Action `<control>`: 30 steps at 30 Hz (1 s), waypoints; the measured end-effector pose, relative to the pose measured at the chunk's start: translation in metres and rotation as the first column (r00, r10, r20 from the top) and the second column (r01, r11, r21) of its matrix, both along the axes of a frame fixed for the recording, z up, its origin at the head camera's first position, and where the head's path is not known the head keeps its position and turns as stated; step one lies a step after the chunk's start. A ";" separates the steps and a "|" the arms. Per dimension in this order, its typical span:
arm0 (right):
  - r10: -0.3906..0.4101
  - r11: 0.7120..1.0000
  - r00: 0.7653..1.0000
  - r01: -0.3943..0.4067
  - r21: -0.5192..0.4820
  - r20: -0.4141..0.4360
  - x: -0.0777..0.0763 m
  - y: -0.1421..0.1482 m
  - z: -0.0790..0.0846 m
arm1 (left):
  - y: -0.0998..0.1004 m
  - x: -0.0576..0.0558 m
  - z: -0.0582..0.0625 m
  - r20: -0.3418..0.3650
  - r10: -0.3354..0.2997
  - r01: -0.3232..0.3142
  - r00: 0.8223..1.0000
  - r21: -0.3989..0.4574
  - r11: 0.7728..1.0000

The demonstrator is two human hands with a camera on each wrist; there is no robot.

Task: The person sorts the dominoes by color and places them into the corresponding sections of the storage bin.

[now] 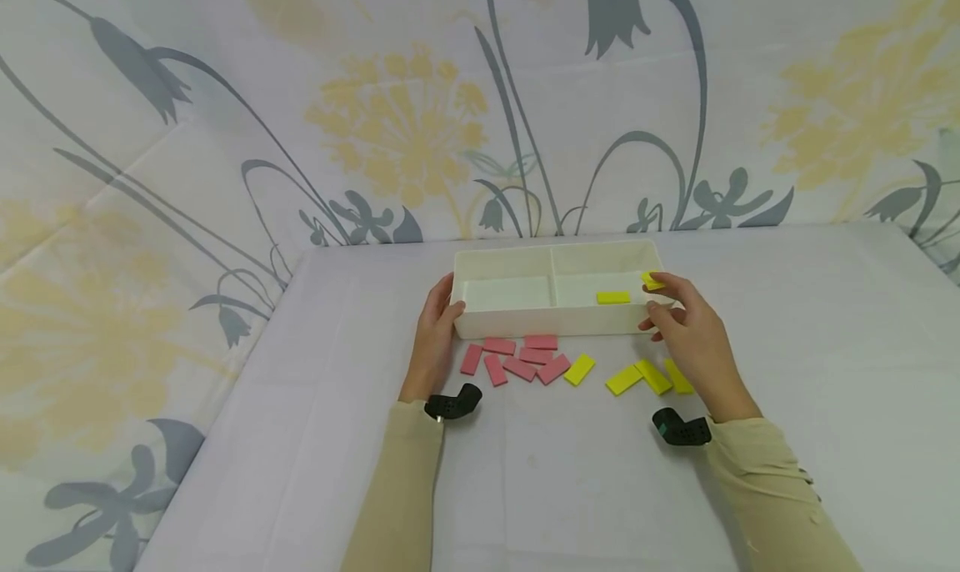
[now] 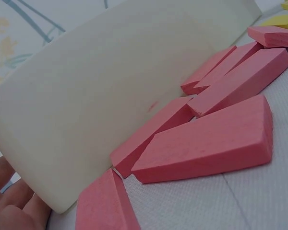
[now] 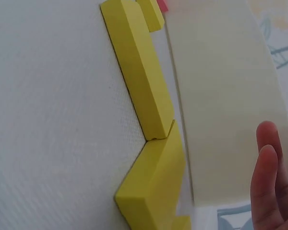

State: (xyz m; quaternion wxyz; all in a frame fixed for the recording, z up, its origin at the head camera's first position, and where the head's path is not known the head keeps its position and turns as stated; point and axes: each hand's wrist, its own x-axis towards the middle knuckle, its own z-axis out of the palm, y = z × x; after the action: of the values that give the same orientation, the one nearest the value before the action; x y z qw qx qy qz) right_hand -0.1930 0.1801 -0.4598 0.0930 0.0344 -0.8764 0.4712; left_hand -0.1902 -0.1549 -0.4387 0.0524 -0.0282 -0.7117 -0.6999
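A white two-compartment box (image 1: 504, 323) stands on the table in the head view. My left hand (image 1: 433, 338) grips its left end, with the thumb at the front corner; in the left wrist view some of its fingers (image 2: 19, 203) show beside the box wall. At the box's right end my right hand (image 1: 697, 347) holds a yellow block (image 1: 652, 281) over the right compartment's edge. Inside that compartment lies another yellow block (image 1: 613, 298). The left compartment (image 1: 506, 292) shows only its white floor. In the right wrist view the held block is mostly hidden.
Several pink blocks (image 1: 520, 368) lie in a loose group before the box's left half. Several yellow blocks (image 1: 624, 379) lie in front of the right half, some close to my right wrist. A flower-patterned cloth (image 1: 405, 130) hangs behind the white-covered table (image 1: 540, 489).
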 end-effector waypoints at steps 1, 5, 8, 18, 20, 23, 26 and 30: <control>0.010 1.000 1.000 -0.010 -0.004 0.010 0.003 -0.002 0.007 | 0.001 0.001 0.003 0.001 -0.004 0.004 1.000 -0.003 1.000; 0.035 0.999 0.997 -0.036 0.005 0.064 0.018 -0.011 0.036 | 0.003 0.007 0.014 0.000 -0.016 0.016 1.000 -0.018 1.000; 0.019 0.999 0.995 -0.022 0.031 0.103 0.025 -0.016 0.050 | 0.004 0.010 0.019 -0.003 -0.020 0.020 1.000 -0.038 0.999; 0.065 0.996 0.990 -0.073 0.057 0.124 0.028 -0.014 0.052 | 0.005 0.010 0.017 0.009 -0.023 0.023 1.000 -0.023 0.999; 0.068 0.995 0.990 -0.076 0.059 0.127 0.028 -0.014 0.052 | 0.005 0.010 0.017 0.012 -0.024 0.024 1.000 -0.015 1.000; 0.068 0.996 0.989 -0.076 0.050 0.134 0.028 -0.013 0.054 | 0.005 0.010 0.016 0.013 -0.024 0.024 1.000 -0.007 1.000; 0.069 0.997 0.989 -0.074 0.036 0.133 0.028 -0.011 0.056 | 0.005 0.010 0.017 0.017 -0.024 0.024 1.000 0.002 1.000; 0.072 0.997 0.992 -0.074 0.016 0.104 0.027 -0.009 0.053 | 0.004 0.007 0.013 0.015 -0.021 0.021 1.000 0.005 1.000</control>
State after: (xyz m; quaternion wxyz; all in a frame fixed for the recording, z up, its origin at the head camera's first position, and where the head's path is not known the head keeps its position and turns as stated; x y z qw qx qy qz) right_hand -0.1663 0.1713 -0.4069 0.0299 0.0427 -0.8829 0.4666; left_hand -0.1831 -0.1506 -0.4253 0.0396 -0.0304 -0.7101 -0.7023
